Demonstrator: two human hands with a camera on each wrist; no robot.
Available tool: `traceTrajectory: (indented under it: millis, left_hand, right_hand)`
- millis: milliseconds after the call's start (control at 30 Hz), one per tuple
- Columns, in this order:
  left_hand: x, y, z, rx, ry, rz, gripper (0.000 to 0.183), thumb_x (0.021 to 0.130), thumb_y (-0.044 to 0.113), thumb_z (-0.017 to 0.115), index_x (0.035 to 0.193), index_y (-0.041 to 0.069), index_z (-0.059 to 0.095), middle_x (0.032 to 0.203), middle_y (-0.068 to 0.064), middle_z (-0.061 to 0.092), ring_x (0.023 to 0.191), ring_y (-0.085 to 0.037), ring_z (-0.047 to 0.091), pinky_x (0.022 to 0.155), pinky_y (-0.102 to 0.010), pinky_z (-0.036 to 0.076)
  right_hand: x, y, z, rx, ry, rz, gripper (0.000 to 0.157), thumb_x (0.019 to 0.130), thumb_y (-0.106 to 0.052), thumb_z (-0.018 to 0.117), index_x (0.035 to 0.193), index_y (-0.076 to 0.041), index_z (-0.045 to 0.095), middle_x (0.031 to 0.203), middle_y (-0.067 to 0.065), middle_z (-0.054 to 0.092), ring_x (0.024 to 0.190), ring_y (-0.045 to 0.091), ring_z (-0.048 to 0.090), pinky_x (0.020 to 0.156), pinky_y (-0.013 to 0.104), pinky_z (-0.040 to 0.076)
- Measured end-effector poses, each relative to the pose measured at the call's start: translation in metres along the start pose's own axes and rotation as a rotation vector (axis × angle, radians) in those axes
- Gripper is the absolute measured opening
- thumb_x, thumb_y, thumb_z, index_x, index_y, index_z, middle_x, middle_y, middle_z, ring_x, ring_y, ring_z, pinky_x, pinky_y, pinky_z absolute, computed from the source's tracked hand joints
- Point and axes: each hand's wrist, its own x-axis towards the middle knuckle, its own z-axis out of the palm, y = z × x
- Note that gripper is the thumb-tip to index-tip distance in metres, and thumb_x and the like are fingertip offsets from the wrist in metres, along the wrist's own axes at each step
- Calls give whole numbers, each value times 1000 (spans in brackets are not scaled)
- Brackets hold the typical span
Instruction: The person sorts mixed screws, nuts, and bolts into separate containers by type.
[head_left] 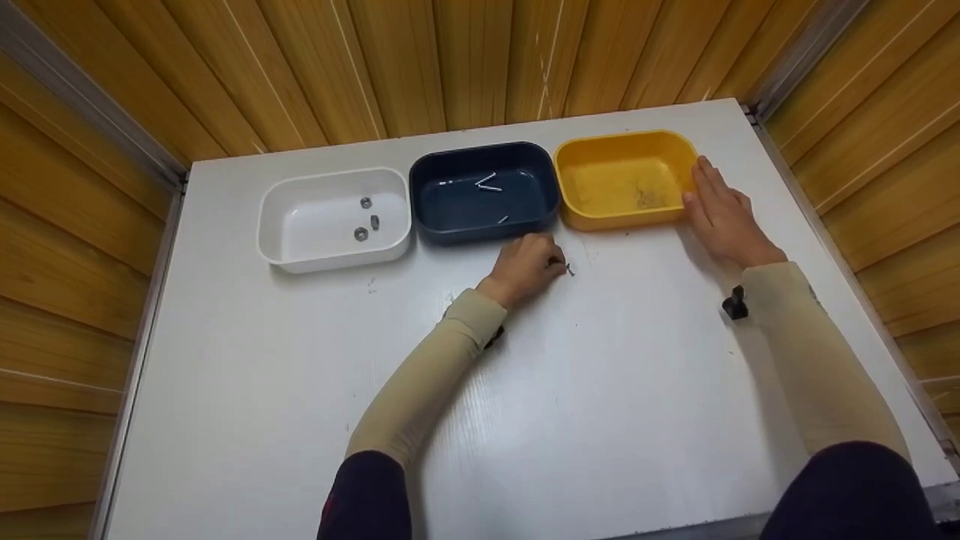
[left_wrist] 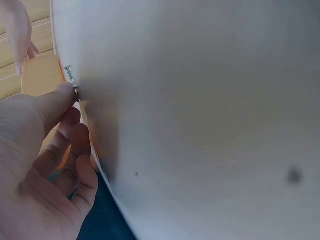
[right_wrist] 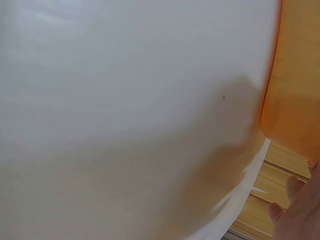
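By the front right corner of the blue tray, my left hand is low over the tabletop, its thumb and forefinger pinching a small metal screw. In the left wrist view the threaded end of that screw sticks out past the thumb tip; the other fingers are curled loosely. My right hand rests against the right end of the yellow tray, fingers fairly straight along its wall. Only some of its fingers show in the right wrist view, beside the tray.
A white tray at the left contains three nuts. Three screws lie inside the blue tray. The trays stand side by side along the back of the white table, with wooden plank walls around it.
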Motion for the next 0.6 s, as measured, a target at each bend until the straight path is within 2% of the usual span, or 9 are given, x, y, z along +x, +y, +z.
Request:
traceTrajectory:
  millis: [233,600]
  left_hand:
    - [-1,2,-2,54,6,22,13,99,25,78,105,19,87,104,0,78,100,-18,75,86,-37,61]
    - [-2,4,-2,66,-22,-4,15,103,26,73,102,14,82,107,-2,74,99,-20,73,84,-38,60]
  right_hand:
    - [2,2,1,10,34,-44,75,116,-51,20,172,-8,-2,181,7,-11,168,36,-1,128,71,5]
    - [3,0,0,-7,-13,9,75,114,-58,17,171,-18,-11,179,-2,-18,168,34,-6,131,68,-1]
